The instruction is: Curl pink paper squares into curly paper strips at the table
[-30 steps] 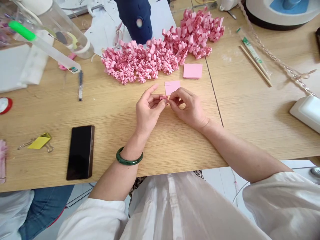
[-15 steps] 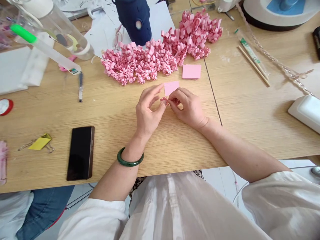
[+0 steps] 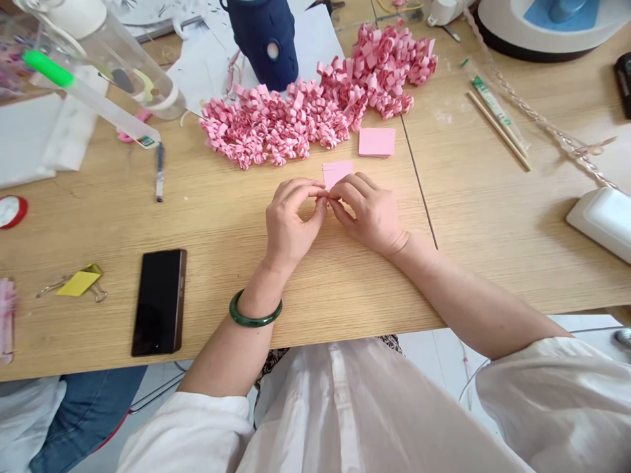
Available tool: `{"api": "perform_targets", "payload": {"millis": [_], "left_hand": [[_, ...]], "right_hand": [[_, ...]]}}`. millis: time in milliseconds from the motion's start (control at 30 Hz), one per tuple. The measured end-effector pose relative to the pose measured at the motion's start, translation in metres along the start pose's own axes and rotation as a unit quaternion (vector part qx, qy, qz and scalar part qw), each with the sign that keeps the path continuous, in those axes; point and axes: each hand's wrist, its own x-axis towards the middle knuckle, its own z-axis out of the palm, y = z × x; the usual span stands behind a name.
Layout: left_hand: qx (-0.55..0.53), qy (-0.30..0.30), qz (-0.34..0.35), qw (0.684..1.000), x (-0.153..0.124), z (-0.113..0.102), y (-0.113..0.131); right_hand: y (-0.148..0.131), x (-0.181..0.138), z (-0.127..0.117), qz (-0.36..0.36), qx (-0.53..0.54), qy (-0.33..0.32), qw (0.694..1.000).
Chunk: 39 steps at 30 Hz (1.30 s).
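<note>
Thumb and fingers of my left hand [image 3: 293,217] meet in a pinch on a small pink curled paper piece [image 3: 323,200], mostly hidden by the fingertips. My right hand [image 3: 367,210] pinches the same piece from the other side, the two hands' fingertips touching or nearly so. Just beyond them lies a pink paper slip [image 3: 337,172] with cut lines near its top edge. Behind it to the right sits a small stack of pink paper [image 3: 376,142]. A long heap of pink curled paper pieces [image 3: 280,121] stretches across the table beyond my hands.
A dark blue cup [image 3: 263,46] stands behind the heap. To the left are a phone [image 3: 158,302], a yellow binder clip [image 3: 79,282], a pen [image 3: 159,172] and a clear bottle [image 3: 133,59]. Wooden sticks [image 3: 499,131] and a white device [image 3: 604,220] lie to the right.
My left fingers have closed from a spread pose into a pinch at the pink paper piece, which is now more covered. The right hand has shifted slightly left.
</note>
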Motion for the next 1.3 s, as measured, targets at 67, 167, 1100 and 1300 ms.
{"api": "perform_targets", "payload": {"millis": [67, 167, 1100, 1300], "left_hand": [[0.009, -0.009, 0.009, 1.000, 0.000, 0.000, -0.001], [0.011, -0.007, 0.028, 1.000, 0.000, -0.001, 0.001], [-0.147, -0.087, -0.006, 0.985, -0.008, 0.008, 0.029], [-0.058, -0.112, 0.017, 0.992, -0.010, 0.009, 0.029]], "right_hand": [[-0.002, 0.000, -0.001, -0.004, -0.032, -0.018, 0.999], [-0.006, 0.001, -0.002, 0.002, -0.068, -0.045, 0.997], [-0.033, -0.003, 0.015, 0.031, -0.082, -0.192, 0.978], [-0.038, -0.007, 0.024, 0.037, -0.106, -0.150, 0.982]]}}
